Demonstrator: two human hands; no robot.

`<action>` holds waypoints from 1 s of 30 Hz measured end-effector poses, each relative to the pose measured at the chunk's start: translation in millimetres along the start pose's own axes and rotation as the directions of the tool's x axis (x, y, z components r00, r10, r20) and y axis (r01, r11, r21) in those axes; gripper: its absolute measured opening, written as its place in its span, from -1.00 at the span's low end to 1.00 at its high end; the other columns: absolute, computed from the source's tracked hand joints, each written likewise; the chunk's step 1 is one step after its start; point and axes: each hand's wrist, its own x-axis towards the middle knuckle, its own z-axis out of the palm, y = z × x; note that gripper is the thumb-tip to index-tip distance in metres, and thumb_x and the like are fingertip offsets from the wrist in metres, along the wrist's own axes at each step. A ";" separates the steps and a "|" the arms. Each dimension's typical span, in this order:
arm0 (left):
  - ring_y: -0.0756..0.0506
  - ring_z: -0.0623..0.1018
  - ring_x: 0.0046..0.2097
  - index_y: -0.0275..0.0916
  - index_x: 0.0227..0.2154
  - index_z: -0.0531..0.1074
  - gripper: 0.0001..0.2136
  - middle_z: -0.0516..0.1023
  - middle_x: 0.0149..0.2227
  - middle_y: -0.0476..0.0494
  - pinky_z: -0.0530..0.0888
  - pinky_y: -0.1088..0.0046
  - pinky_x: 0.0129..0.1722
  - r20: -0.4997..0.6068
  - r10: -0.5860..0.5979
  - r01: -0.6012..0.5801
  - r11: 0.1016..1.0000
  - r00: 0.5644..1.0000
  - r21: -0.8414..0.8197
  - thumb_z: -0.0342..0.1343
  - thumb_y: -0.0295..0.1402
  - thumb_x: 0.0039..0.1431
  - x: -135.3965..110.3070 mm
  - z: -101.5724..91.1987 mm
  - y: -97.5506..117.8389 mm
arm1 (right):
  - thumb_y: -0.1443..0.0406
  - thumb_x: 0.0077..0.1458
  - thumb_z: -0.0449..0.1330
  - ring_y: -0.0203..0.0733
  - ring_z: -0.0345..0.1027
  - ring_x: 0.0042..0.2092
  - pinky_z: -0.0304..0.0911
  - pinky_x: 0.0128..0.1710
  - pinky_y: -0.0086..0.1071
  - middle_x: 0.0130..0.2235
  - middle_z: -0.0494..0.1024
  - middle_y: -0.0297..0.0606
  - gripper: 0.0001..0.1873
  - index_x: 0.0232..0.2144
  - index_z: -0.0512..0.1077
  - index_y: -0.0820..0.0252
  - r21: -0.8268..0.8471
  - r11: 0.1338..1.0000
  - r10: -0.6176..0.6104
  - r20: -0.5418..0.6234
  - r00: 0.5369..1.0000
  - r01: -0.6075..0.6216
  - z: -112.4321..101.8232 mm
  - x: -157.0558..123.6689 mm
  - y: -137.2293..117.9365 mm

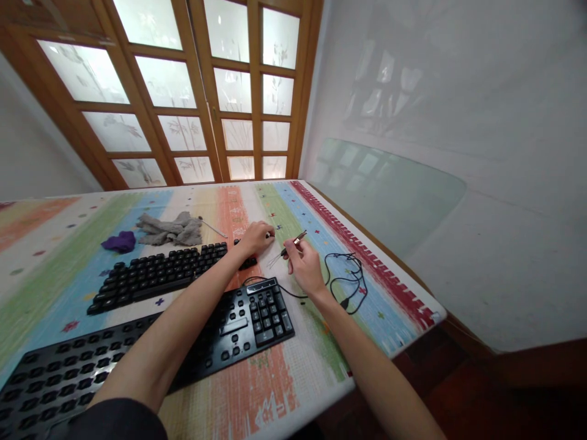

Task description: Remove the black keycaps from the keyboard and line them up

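Observation:
My right hand [305, 267] is closed around a wire keycap puller [288, 247], whose thin wire loops point down and left over the cloth. My left hand [257, 238] is just left of it, fingers curled together; a small dark and white bit shows at the fingertips, too small to name. Under my left forearm lies a black keyboard [238, 348], with keycaps on its number pad and bare switch sockets across most of the rest. Beyond it, rows of loose black keycaps [160, 272] are laid out in keyboard order, partly hidden by my left wrist.
A grey cloth [172, 229] and a purple cloth [119, 242] lie behind the keycaps, with a thin stick-like brush [213, 227] beside them. The keyboard's black cable [351, 278] is coiled at the right. A striped tablecloth [293, 360] covers the table, which stands near a wall.

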 end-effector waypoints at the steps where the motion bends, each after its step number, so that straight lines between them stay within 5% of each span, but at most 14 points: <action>1: -0.19 0.51 -0.19 -0.25 -0.41 0.58 -0.89 0.56 -0.32 -0.21 0.45 0.28 -0.12 -0.002 -0.007 0.007 1.000 1.000 0.002 0.14 -0.46 0.04 -0.3 0.7 -2.1 | -0.10 0.16 0.11 -0.39 0.19 -0.64 0.11 -0.68 -0.48 -0.49 0.42 -0.35 -0.52 -0.30 0.38 0.23 0.003 1.000 0.002 0.004 1.000 -0.002 0.1 -0.3 -0.4; 17: -0.22 0.45 -0.09 -0.25 -0.21 0.51 -0.79 0.56 -0.23 -0.21 0.43 0.24 -0.06 0.001 -0.057 0.057 0.998 0.998 -0.021 0.17 -0.43 0.05 -4.0 3.5 -8.6 | -0.13 0.12 0.13 -0.37 0.24 -0.58 0.13 -0.67 -0.49 -0.44 0.42 -0.31 -0.49 -0.31 0.39 0.22 0.030 1.000 -0.005 0.044 0.999 0.003 0.5 -1.2 -4.0; 21: -0.24 0.42 -0.01 -0.26 -0.11 0.47 -0.68 0.55 -0.12 -0.23 0.40 0.19 0.04 -0.058 0.016 -0.016 1.000 0.998 0.000 0.21 -0.48 0.00 -14.5 -9.9 -12.4 | -0.13 0.12 0.13 -0.38 0.23 -0.59 0.14 -0.66 -0.48 -0.46 0.42 -0.32 -0.49 -0.30 0.39 0.23 0.044 0.999 -0.017 0.074 0.997 0.014 -1.1 -0.7 -4.8; 26: -0.23 0.42 -0.01 -0.28 -0.16 0.48 -0.80 0.54 -0.15 -0.25 0.39 0.15 0.04 -0.147 0.113 -0.112 0.994 0.983 0.015 0.11 -0.46 0.14 -43.6 -37.0 -8.3 | -0.11 0.12 0.15 -0.41 0.18 -0.63 0.12 -0.66 -0.48 -0.50 0.39 -0.37 -0.51 -0.31 0.40 0.23 0.074 0.997 -0.025 0.131 0.991 0.015 -3.8 -1.1 -8.2; 30: -0.14 0.48 -0.14 -0.25 -0.24 0.49 -0.85 0.52 -0.23 -0.18 0.43 0.28 -0.08 -0.166 0.129 -0.139 0.989 0.978 -0.053 0.01 -0.44 0.25 -81.0 -55.7 7.3 | -0.07 0.13 0.17 -0.42 0.19 -0.63 0.10 -0.64 -0.49 -0.52 0.40 -0.39 -0.55 -0.33 0.40 0.23 0.122 0.993 -0.035 0.340 0.940 -0.007 -5.1 -5.2 -13.7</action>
